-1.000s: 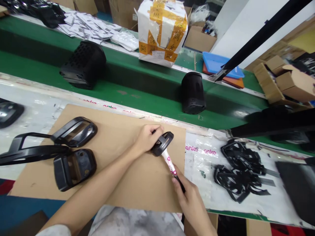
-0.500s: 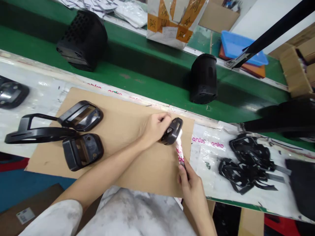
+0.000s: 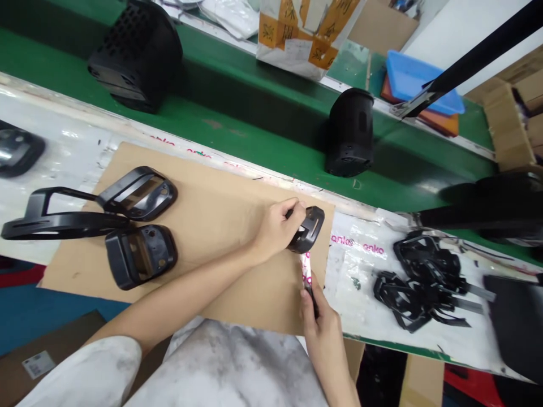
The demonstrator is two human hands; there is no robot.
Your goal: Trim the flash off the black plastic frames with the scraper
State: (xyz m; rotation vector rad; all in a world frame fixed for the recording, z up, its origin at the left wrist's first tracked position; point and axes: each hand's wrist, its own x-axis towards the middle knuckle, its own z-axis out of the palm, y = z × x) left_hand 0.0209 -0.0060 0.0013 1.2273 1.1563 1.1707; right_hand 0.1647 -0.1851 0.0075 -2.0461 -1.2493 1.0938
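My left hand [image 3: 280, 227] is closed on a black plastic housing part [image 3: 313, 230] and holds it tilted over a cardboard sheet [image 3: 233, 198]. My right hand [image 3: 321, 319] grips the black handle of a tool [image 3: 306, 270] wrapped in white film with pink print. The tool's upper end goes behind or under the part, so its head is hidden. To the left, on the same cardboard, lie two similar black housing parts [image 3: 167, 257] and a black frame with a loop [image 3: 63, 220] that reaches past the sheet's edge.
Black brackets [image 3: 418, 282] lie in a pile on the film-covered bench at right, beside a dark flat panel [image 3: 515, 322]. Two black speaker-like housings [image 3: 351, 133] stand on the green surface beyond. A taped carton [image 3: 309, 39] and a blue tray [image 3: 424, 85] sit farther back.
The black part has shifted slightly right and turned in my left hand. My right hand has moved a little down and left, and the tool's white end has dropped behind the part.
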